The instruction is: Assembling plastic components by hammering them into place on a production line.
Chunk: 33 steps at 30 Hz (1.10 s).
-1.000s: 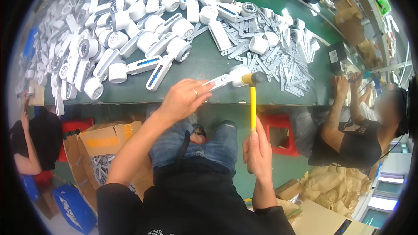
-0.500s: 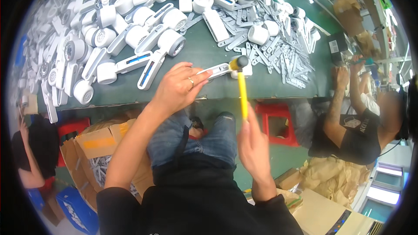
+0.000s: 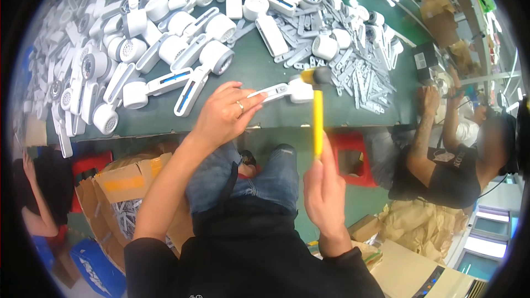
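Note:
My left hand [image 3: 223, 111] is closed on the handle of a white handheld fan [image 3: 300, 91], whose round head lies to the right by the table's near edge. The fan's handle shows a grey inlay with small openings. In my right hand [image 3: 324, 196] is a hammer [image 3: 318, 124] with a yellow handle and a dark head banded in yellow. The hammer's head is over the right side of the fan's head and partly covers it; whether they touch I cannot tell. My right fingers wrap round the lower end of the handle.
Many white fan bodies [image 3: 132, 49] are heaped on the green table [image 3: 221, 111] at left. Flat grey strips [image 3: 361, 80] are piled at right. Below the edge stand an open carton [image 3: 127, 182] and a red stool [image 3: 353, 160]. A co-worker [image 3: 441, 165] sits at right, another person at far left.
My right hand and the hammer have shifted a little to the right, and the hammer's head has moved from the fan's neck toward its head. My left hand has stayed nearly still.

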### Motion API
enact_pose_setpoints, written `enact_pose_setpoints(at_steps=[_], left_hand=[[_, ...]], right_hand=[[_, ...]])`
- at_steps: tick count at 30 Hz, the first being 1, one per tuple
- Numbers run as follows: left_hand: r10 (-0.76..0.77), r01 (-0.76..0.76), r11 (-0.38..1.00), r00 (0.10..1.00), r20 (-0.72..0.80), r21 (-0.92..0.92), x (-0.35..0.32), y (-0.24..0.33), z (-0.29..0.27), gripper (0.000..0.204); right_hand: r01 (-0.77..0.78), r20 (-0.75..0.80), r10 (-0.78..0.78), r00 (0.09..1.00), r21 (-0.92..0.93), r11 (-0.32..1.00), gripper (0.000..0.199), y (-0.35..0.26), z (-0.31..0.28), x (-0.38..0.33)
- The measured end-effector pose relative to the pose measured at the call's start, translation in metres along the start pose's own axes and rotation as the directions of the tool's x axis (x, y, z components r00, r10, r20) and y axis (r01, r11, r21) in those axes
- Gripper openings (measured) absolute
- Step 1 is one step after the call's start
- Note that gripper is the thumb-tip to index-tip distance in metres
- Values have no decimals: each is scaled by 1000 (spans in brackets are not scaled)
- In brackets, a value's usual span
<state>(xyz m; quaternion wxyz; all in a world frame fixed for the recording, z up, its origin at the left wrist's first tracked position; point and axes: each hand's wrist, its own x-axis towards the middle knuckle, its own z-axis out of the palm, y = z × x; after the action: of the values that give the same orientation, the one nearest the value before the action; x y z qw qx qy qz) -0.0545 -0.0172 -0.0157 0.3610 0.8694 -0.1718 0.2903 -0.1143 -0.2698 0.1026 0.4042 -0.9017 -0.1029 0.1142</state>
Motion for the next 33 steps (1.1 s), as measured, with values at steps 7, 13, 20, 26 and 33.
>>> enact_pose_setpoints(at_steps=[7, 13, 20, 26, 33], left_hand=[[-296, 304, 946, 952, 80, -116, -2, 3, 3, 89], [-415, 429, 898, 899, 138, -93, -7, 7, 2, 99], [-482, 509, 850, 856, 188, -138, -2, 6, 7, 93], [-206, 208, 978, 971, -118, 3, -31, -11, -10, 61], [-157, 249, 957, 877, -454, 151, -125, 57, -136, 24]], right_hand=[[81, 69, -86, 994, 72, 994, 56, 12, 10, 0], [11, 138, -7, 990, -34, 999, 53, 14, 15, 3], [-17, 200, 46, 979, -144, 989, 54, 13, 25, 7], [66, 53, -83, 995, 265, 962, 48, 27, 32, 27], [90, -149, -14, 989, 520, 849, 49, 31, 39, 82]])
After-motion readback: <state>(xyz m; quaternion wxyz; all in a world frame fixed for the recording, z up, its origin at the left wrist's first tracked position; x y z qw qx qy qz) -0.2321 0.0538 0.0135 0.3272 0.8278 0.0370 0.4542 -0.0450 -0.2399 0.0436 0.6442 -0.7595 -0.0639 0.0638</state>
